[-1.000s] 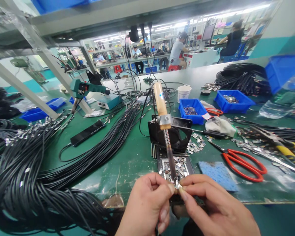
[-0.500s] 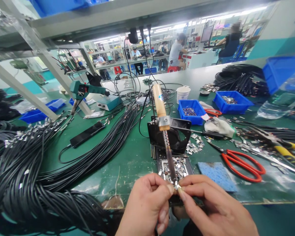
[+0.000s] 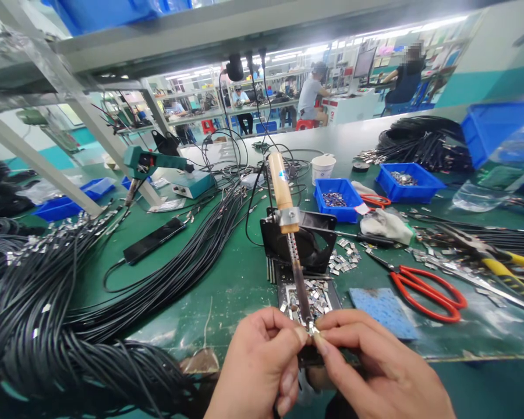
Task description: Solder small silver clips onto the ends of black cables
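My left hand (image 3: 262, 361) and my right hand (image 3: 375, 361) meet at the table's front edge, thumbs and fingertips pinched. Between them is a small silver metal connector (image 3: 311, 328), mostly covered by the fingers. Directly above it, the soldering iron (image 3: 283, 192) points down from its clamp, its dark tip at the connector; I cannot tell whether they touch. A bit of black cable shows under my left hand. Behind the fingertips, loose metal pieces (image 3: 321, 297) lie on a plate under the iron. A black fan (image 3: 323, 233) stands behind that plate.
Right of my hands lie a blue sponge (image 3: 382, 311), red-handled scissors (image 3: 432, 294) and yellow-handled pliers (image 3: 493, 262). Blue bins (image 3: 338, 201) of small parts stand farther back. Bundled black cables (image 3: 157, 302) and a black phone (image 3: 153, 240) occupy the left. Other people sit in the background.
The view has shifted slightly. Both hands keep their pinch at the iron's tip, with the connector almost unmoved.
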`<state>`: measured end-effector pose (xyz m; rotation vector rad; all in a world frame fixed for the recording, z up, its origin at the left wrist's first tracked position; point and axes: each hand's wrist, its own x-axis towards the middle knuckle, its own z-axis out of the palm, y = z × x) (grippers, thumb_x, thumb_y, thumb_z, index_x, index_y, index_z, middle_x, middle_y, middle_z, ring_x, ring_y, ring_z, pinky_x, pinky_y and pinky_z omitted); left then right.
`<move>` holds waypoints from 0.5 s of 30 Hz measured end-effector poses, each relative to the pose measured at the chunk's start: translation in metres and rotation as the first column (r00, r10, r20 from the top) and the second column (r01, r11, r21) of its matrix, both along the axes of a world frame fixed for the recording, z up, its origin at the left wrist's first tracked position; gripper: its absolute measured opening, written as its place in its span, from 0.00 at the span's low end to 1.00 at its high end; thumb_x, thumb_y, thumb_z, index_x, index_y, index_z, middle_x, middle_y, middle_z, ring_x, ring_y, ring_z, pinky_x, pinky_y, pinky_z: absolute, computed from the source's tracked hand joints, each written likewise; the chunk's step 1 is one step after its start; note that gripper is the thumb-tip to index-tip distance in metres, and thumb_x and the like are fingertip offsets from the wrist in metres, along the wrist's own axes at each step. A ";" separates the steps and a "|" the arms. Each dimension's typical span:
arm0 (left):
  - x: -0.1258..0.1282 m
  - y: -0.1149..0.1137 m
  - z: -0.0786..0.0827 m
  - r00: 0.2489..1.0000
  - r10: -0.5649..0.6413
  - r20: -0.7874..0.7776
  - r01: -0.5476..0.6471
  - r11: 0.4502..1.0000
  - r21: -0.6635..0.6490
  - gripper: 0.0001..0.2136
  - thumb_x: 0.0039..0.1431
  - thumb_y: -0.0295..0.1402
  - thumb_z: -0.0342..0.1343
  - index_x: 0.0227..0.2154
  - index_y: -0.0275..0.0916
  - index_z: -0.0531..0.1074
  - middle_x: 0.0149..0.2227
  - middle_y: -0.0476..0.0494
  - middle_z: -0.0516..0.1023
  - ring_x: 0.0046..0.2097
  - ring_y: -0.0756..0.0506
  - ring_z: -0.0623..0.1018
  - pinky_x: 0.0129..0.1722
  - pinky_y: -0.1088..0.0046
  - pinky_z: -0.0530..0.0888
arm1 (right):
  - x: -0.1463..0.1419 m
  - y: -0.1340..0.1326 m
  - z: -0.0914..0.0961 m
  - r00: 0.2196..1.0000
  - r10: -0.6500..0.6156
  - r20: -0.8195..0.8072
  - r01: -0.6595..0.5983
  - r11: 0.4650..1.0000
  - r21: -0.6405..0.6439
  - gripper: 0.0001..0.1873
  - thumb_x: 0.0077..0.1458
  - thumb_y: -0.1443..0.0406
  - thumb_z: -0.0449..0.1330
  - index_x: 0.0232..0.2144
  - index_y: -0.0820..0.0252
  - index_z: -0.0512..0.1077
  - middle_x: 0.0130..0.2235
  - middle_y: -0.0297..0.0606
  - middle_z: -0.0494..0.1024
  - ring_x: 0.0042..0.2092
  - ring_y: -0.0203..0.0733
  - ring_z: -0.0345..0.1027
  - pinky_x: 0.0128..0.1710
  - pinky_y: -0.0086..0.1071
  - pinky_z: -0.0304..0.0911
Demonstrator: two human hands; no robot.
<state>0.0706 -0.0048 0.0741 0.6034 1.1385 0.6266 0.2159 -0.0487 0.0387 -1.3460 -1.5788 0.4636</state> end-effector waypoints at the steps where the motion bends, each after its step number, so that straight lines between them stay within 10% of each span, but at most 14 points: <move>1: 0.000 0.000 0.000 1.000 -0.002 -0.002 0.002 1.000 -0.002 0.10 0.50 0.37 0.60 0.22 0.41 0.64 0.08 0.60 0.59 0.09 0.60 0.54 0.09 0.91 0.54 | 0.000 0.000 0.000 1.000 -0.001 -0.003 0.001 1.000 0.002 0.02 0.57 0.65 0.62 0.31 0.53 0.75 0.39 0.27 0.77 0.37 0.25 0.74 0.37 0.12 0.67; 15: -0.002 -0.001 -0.004 0.999 0.020 0.039 -0.020 1.000 0.002 0.10 0.50 0.36 0.60 0.22 0.41 0.64 0.07 0.61 0.59 0.08 0.60 0.54 0.08 0.92 0.53 | 0.001 -0.002 0.001 1.000 -0.003 -0.017 0.002 1.000 -0.020 0.02 0.58 0.65 0.62 0.32 0.53 0.76 0.41 0.28 0.77 0.39 0.26 0.74 0.39 0.12 0.68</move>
